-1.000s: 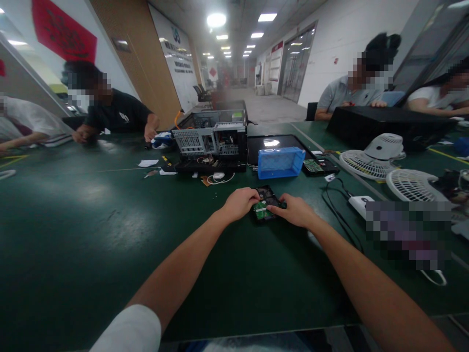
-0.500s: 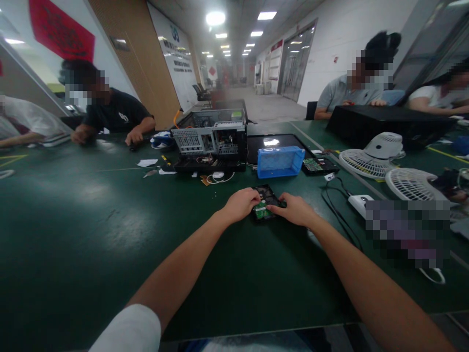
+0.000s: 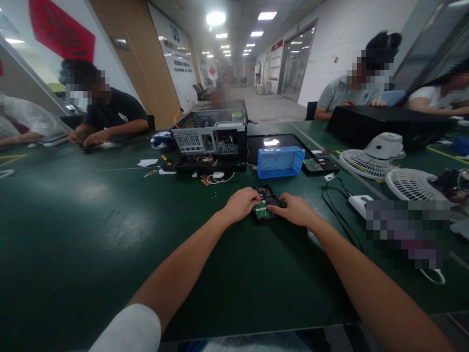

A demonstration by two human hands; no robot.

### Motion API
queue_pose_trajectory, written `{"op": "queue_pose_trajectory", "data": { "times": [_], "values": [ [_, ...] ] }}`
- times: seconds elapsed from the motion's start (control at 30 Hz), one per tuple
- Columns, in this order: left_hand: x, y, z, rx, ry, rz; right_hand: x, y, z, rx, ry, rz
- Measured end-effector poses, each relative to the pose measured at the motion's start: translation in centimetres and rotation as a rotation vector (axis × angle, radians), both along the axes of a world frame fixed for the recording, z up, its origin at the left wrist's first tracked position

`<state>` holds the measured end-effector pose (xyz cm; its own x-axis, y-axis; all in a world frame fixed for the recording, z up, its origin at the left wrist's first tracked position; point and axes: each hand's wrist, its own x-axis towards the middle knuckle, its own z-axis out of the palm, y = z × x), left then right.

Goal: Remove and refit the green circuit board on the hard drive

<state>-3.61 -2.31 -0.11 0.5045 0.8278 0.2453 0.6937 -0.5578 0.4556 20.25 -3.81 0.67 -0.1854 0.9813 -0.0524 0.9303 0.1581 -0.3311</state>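
A black hard drive (image 3: 267, 196) with a green circuit board facing up lies on the green table (image 3: 110, 230). My left hand (image 3: 240, 203) grips its left edge with curled fingers. My right hand (image 3: 295, 209) presses on its right side, fingers pinched over the board; whether a small tool is in them is too small to tell.
Behind the drive stand a blue plastic bin (image 3: 280, 162), an open computer case (image 3: 210, 139) and a second drive (image 3: 318, 166). Two white fans (image 3: 370, 156) and cables (image 3: 337, 205) lie to the right. Other people sit at the far left and right.
My hands stay on the hard drive. The person in black at the far left has drawn a hand back toward the body.
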Motion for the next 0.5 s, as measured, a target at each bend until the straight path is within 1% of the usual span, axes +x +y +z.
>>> {"op": "queue_pose_trajectory", "data": {
  "times": [0.3, 0.5],
  "values": [
    [0.38, -0.11, -0.08, -0.031, -0.022, 0.063, 0.24, 0.24, -0.47, 0.008, 0.018, 0.011],
    [0.60, -0.23, -0.13, -0.018, -0.007, 0.095, 0.21, 0.28, -0.58, 0.017, 0.016, 0.012]
  ]
}}
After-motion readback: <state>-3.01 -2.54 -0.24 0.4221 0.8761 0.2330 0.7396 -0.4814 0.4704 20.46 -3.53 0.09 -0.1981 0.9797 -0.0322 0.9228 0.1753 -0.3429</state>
